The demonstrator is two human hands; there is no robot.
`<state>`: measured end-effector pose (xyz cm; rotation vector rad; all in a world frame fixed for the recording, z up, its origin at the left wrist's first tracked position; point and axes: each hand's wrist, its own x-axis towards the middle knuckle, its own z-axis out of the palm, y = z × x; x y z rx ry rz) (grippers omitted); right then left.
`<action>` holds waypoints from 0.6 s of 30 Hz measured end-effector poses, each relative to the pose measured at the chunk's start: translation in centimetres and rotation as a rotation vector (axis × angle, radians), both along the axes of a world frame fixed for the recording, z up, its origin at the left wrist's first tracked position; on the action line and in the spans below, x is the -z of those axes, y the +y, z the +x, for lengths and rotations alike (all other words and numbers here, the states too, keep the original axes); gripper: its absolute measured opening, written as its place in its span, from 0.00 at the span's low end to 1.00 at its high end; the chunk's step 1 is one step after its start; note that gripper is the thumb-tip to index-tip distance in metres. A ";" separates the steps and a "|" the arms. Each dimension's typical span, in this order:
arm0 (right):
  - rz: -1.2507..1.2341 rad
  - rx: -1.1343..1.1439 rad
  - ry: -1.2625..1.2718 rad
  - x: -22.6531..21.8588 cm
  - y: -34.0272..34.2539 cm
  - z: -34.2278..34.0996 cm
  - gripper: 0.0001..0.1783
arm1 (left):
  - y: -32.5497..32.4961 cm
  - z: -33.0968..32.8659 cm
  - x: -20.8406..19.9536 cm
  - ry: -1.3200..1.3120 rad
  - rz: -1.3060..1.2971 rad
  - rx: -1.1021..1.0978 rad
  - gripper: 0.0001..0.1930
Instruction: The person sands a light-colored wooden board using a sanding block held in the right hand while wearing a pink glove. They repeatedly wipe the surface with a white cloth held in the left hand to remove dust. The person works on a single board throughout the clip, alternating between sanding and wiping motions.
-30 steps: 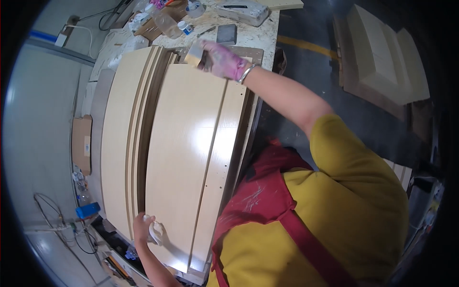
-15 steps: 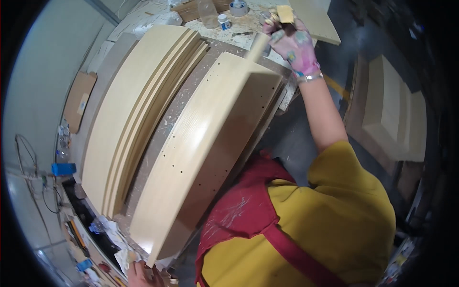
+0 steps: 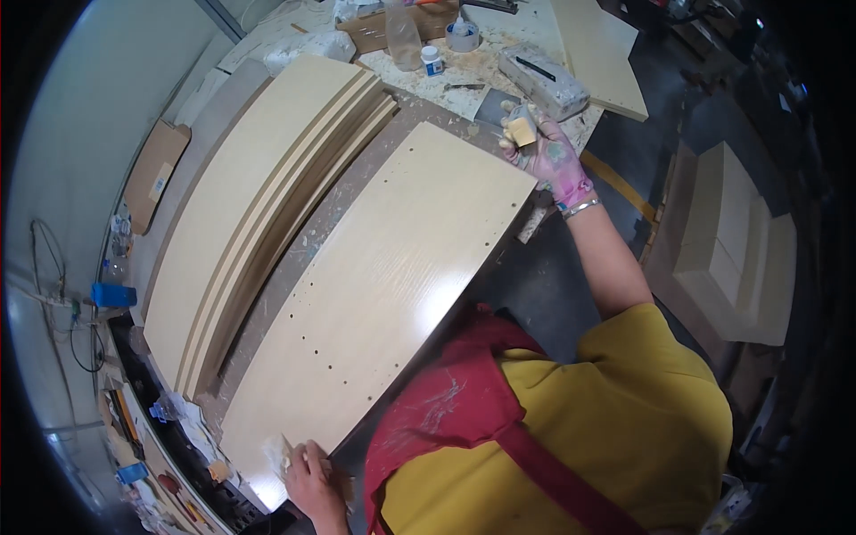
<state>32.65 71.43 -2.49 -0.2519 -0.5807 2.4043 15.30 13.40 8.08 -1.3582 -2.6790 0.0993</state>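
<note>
A pale wooden panel point(image 3: 383, 267) with a curved far edge and rows of small dark holes lies flat before me. My left hand point(image 3: 312, 477) rests on its near left end, fingers bent over a crumpled white cloth or paper point(image 3: 278, 453). At the panel's far right corner is my right hand point(image 3: 551, 162), in a pink, stained glove. Its fingers close round a small block point(image 3: 522, 132) with a yellowish face; the block's exact kind is unclear. My right hand is beside the panel's edge; whether it touches the panel, I cannot tell.
Several similar curved panels point(image 3: 241, 214) are stacked to the left. Behind stand a plastic bottle point(image 3: 403, 40), a small white jar point(image 3: 432, 61), a tape roll point(image 3: 462, 37) and a dusty box-like object point(image 3: 544, 80). More pale boards point(image 3: 731, 241) are at the right.
My right hand has come nearer with the block. My left hand has moved up onto the panel's end. The pale strip and dark shade across the panel no longer show.
</note>
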 end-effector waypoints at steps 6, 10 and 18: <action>-0.042 0.259 -0.320 -0.5 -0.3 0.3 0.18 | 6.5 -2.9 -4.3 -0.690 0.526 -0.258 0.06; 0.048 0.197 -0.317 0.5 0.0 -0.8 0.20 | 15.7 -7.3 -0.4 -0.766 0.816 -0.100 0.05; 0.248 0.112 -0.420 -3.2 1.0 -0.5 0.27 | 32.3 -8.1 5.6 -0.419 0.318 0.274 0.30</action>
